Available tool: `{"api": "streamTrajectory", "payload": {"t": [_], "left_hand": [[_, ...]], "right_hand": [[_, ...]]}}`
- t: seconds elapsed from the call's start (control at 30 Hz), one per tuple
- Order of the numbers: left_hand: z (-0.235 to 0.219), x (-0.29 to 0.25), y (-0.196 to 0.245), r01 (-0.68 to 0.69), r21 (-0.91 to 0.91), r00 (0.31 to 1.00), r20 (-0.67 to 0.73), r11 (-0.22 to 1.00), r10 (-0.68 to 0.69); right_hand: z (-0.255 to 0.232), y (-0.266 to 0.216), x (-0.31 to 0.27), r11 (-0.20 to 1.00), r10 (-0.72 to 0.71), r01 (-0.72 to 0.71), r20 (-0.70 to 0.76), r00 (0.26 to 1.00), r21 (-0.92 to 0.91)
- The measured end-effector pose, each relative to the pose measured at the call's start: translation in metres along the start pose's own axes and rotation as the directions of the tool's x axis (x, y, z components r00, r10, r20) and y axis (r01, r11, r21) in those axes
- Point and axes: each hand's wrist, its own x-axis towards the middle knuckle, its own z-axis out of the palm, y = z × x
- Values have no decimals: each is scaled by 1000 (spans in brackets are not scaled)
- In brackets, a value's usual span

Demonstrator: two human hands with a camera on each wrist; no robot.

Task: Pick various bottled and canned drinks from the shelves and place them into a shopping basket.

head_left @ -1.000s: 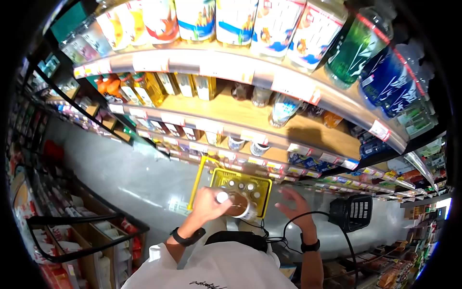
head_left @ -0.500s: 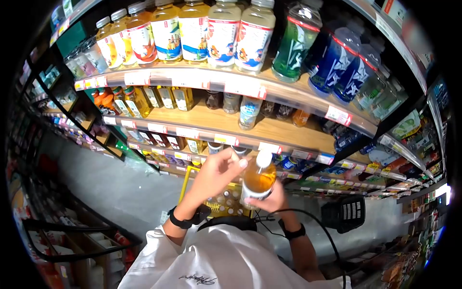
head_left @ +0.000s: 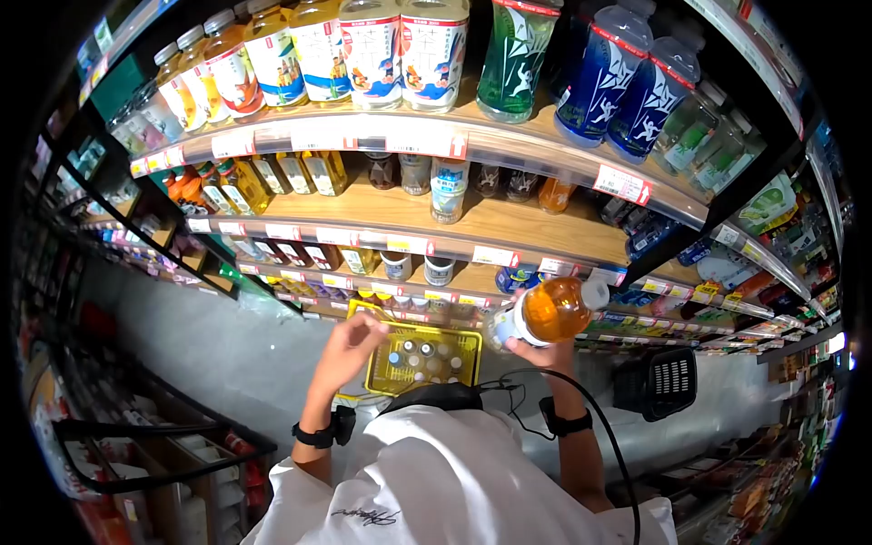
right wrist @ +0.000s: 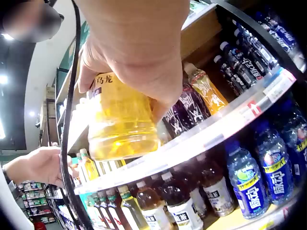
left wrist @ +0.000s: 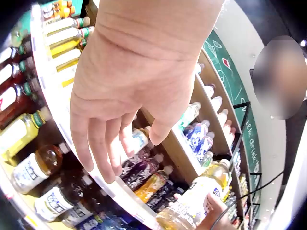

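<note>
My right hand (head_left: 548, 354) grips a large clear bottle of amber tea (head_left: 556, 311) round its labelled body. The bottle tilts, with its white cap pointing up and right, in front of the lower shelves. Close up in the right wrist view, the bottle's base (right wrist: 123, 139) shows yellow liquid, and the palm hides much of its label. My left hand (head_left: 350, 350) is empty, above the left side of a yellow basket (head_left: 477, 359) with several capped bottles inside. In the left wrist view the left hand's fingers (left wrist: 96, 143) hang down, loosely bent, in front of the shelf.
Large drink bottles (head_left: 372, 54) line the upper shelf ahead. Below, a wooden shelf (head_left: 536, 232) carries smaller bottles. A black basket (head_left: 654, 381) stands on the floor to the right. A black cable (head_left: 595, 409) loops beside my right arm. Racks of goods (head_left: 173, 454) stand at left.
The tea bottle was near my left hand over the basket, then in my right hand, which has carried it rightward and tilted it. My left hand has drawn back left, empty.
</note>
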Motion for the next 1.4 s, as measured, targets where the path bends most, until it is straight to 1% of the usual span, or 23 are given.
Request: {"api": "streamTrajectory", "payload": {"t": [0.03, 0.1, 0.17, 0.27, 0.3, 0.37, 0.4, 0.43, 0.53, 0.6, 0.7, 0.77, 0.83, 0.87, 0.97, 1.0, 1.03, 1.1, 1.17, 1.2, 1.23, 1.33, 1.4], "left_hand": [[-8, -3, -9, 0, 0, 1000, 0, 1000, 0], [-18, -13, -21, 46, -28, 992, -118, 999, -49], [-18, -22, -25, 70, -24, 989, -131, 997, -72], [-16, -25, -35, 86, -37, 981, -169, 996, -91], [-14, -24, -40, 82, -12, 984, -160, 997, -83], [-16, -21, -43, 79, 9, 984, -160, 997, -76], [-19, -19, -43, 53, 33, 984, -172, 998, -47], [-23, -22, -45, 27, 55, 982, -189, 998, -16], [-34, -25, -35, -5, 63, 968, -248, 998, 20], [-44, -23, -26, -49, 63, 950, -304, 997, 66], [-67, -32, -33, -30, 76, 934, -354, 997, 55], [-77, -37, -39, -42, 87, 920, -386, 995, 72], [-81, -48, -46, -14, 54, 910, -414, 998, 36], [-80, -46, -45, -15, 55, 910, -414, 998, 37], [-81, -51, -49, 11, 47, 907, -422, 999, 10], [-82, -50, -52, 1, 42, 905, -424, 999, 17], [-82, -48, -55, -10, 35, 905, -426, 999, 24], [-82, -43, -56, -6, 36, 908, -417, 999, 21], [-81, -39, -58, 0, 38, 914, -406, 999, 15], [-79, -36, -58, -9, 39, 919, -395, 999, 24], [-79, -33, -58, -19, 40, 924, -381, 999, 33], [-77, -31, -53, -8, 43, 922, -387, 999, 24], [-80, -34, -56, 15, 51, 924, -382, 999, 5]], "right_hand": [[-3, 1, -4, 1000, 0, 0, 0, 1000, 0], [-4, 4, -15, 955, 278, -258, -138, 950, 147], [-1, 14, -24, 953, 299, -288, -128, 946, 98], [4, 10, -23, 875, 412, -337, -171, 895, 346], [4, 15, -26, 874, 415, -342, -163, 895, 345], [6, 30, -33, 969, 247, -245, -124, 961, 30], [5, 13, -27, 953, 139, -154, -73, 988, -261], [13, 12, -33, 919, 234, -214, 20, 972, -330], [23, 28, -37, 910, 199, -160, 65, 978, -382], [28, 51, -44, 865, 173, -59, 186, 967, -498], [40, 68, -49, 838, 134, 2, 210, 969, -545], [47, 80, -49, 851, 193, -44, 234, 953, -523], [56, 81, -51, 937, 146, -103, 107, 983, -334], [55, 78, -51, 915, 188, -135, 106, 976, -381], [62, 85, -47, 970, 226, -215, 99, 969, -111], [70, 80, -45, 932, 304, -310, 59, 951, 188], [68, 65, -37, 931, 330, -335, 57, 942, 148], [62, 52, -24, 927, 264, -216, 123, 957, -308], [65, 42, -14, 909, 144, -50, 201, 969, -414], [73, 58, -21, 917, 91, -31, 134, 987, -397], [76, 63, -21, 909, 31, 33, 148, 989, -415], [85, 87, -26, 922, 89, -35, 123, 988, -385], [94, 110, -23, 928, 132, -114, 26, 991, -356]]}}
